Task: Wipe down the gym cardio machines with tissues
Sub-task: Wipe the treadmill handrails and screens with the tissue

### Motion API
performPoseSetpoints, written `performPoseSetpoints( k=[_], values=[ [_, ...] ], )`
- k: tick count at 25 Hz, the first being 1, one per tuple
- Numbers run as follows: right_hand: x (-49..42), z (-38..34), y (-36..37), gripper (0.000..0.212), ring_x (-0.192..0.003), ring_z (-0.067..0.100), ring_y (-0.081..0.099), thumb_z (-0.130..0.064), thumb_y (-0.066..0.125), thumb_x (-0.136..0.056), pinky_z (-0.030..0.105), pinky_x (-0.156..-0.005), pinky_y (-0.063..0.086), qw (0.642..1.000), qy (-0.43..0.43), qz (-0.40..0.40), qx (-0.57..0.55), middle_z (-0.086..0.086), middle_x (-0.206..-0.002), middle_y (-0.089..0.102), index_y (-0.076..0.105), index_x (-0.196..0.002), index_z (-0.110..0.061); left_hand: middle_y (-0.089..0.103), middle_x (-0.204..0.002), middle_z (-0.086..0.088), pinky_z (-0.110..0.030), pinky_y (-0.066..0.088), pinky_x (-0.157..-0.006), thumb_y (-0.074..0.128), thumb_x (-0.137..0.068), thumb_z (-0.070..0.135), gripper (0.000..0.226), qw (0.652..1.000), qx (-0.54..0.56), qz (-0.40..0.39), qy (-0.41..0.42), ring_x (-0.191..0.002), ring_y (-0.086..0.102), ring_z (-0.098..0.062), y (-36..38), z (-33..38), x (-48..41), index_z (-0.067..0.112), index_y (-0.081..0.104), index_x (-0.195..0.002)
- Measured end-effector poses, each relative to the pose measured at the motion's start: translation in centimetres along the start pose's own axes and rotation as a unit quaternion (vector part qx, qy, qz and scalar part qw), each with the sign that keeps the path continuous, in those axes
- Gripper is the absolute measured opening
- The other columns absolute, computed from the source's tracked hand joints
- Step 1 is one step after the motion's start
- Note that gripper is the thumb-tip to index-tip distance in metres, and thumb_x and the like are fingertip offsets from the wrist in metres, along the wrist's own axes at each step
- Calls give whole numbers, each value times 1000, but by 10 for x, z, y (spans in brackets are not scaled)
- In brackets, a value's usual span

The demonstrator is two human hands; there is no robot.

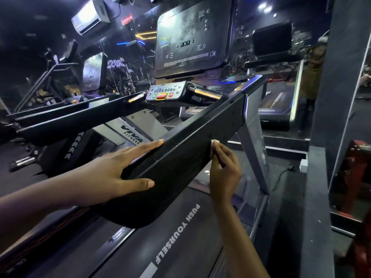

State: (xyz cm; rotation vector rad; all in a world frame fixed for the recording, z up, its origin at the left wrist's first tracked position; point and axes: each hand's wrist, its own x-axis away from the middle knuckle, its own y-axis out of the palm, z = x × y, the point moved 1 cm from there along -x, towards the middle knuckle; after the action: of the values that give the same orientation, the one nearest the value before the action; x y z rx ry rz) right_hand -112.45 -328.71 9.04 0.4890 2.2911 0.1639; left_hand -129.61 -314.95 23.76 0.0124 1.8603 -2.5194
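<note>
Head view showed the right hand pinching a white tissue against the treadmill handrail, on its outer side. Just opposite that grip, the left hand lay flat on the handrail, fingers straight, holding nothing.

A dim gym hall, lit by cool white ceiling spots at upper right and thin blue and amber strip lights behind. Glare washes the smudged console screen and the wall air conditioner. A white tissue shows as a bright fleck. The wide-angle lens bends the handrail; far machines at left sink into soft, noisy shadow.
</note>
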Motion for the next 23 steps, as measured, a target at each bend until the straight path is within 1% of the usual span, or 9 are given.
performPoseSetpoints(
  k=[1, 3, 5, 9, 13, 15, 18, 20, 23],
  values=[
    [9, -15, -1, 38, -105, -5, 55, 6, 64, -80, 23, -89, 48, 999, -21, -17, -21, 0, -109, 61, 62, -114, -10, 34, -145, 27, -34, 29, -115, 48, -55, 82, 81, 1000, -2, -7, 2, -133, 35, 2, -1, -1, -1, 79, 8, -125],
    [35, -55, -1, 36, -107, 4, 57, -2, 63, -83, 21, -92, 47, 991, -107, -68, -49, 2, -112, 62, 61, -117, -12, 36, -141, 29, -25, 31, -111, 47, -53, 84, 83, 1000, -13, -22, 1, -128, 38, 8, -3, 0, -8, 79, 5, -125],
    [40, -63, 5, 33, -106, 11, 58, -8, 61, -84, 22, -94, 45, 983, -166, -75, -38, 2, -114, 62, 61, -117, -10, 36, -144, 26, -26, 32, -111, 46, -54, 86, 83, 999, -25, -32, -6, -127, 39, 6, -6, 3, -18, 80, 2, -124],
    [-2, -19, 17, 29, -105, 14, 60, -7, 57, -84, 29, -93, 49, 994, -108, -9, -6, 1, -113, 62, 66, -112, -6, 30, -148, 22, -27, 28, -112, 44, -69, 76, 72, 997, -66, -42, -7, -131, 35, -1, -4, 13, -44, 76, -4, -123],
    [-32, 32, 15, 37, -104, 13, 60, 3, 65, -81, 40, -85, 55, 999, -32, -9, 33, 8, -112, 65, 63, -116, -9, 32, -147, 14, -28, 32, -110, 52, -84, 58, 77, 995, -92, -39, -11, -128, 39, -6, -1, 20, -60, 70, -9, -128],
    [-36, 38, 6, 37, -101, 11, 60, 5, 65, -80, 35, -85, 54, 999, 5, 3, 44, 10, -109, 66, 63, -115, -7, 33, -146, 15, -27, 33, -108, 54, -85, 58, 76, 996, -85, -38, -14, -127, 40, -6, 0, 20, -61, 71, -8, -127],
    [2, 1, -1, 32, -103, 2, 55, -3, 59, -83, 11, -91, 43, 997, -78, -10, 11, 6, -111, 63, 60, -115, -5, 36, -143, 18, -26, 33, -107, 52, -77, 71, 73, 997, -72, -27, -8, -127, 39, -4, 1, 19, -61, 80, -7, -118],
    [29, -16, 1, 32, -106, 4, 57, -7, 55, -85, 14, -93, 43, 990, -133, -32, -25, 0, -112, 62, 60, -116, -6, 35, -143, 21, -26, 33, -108, 47, -61, 80, 77, 997, -67, -23, -10, -128, 38, -3, 1, 19, -59, 84, -6, -116],
    [17, 13, 8, 32, -106, 5, 56, -8, 56, -84, 13, -95, 42, 995, -103, 1, -5, 5, -112, 63, 59, -115, -7, 34, -144, 24, -26, 31, -110, 38, -53, 82, 82, 998, -63, -16, -12, -129, 37, 0, 1, 20, -59, 81, -5, -122]
  ],
)
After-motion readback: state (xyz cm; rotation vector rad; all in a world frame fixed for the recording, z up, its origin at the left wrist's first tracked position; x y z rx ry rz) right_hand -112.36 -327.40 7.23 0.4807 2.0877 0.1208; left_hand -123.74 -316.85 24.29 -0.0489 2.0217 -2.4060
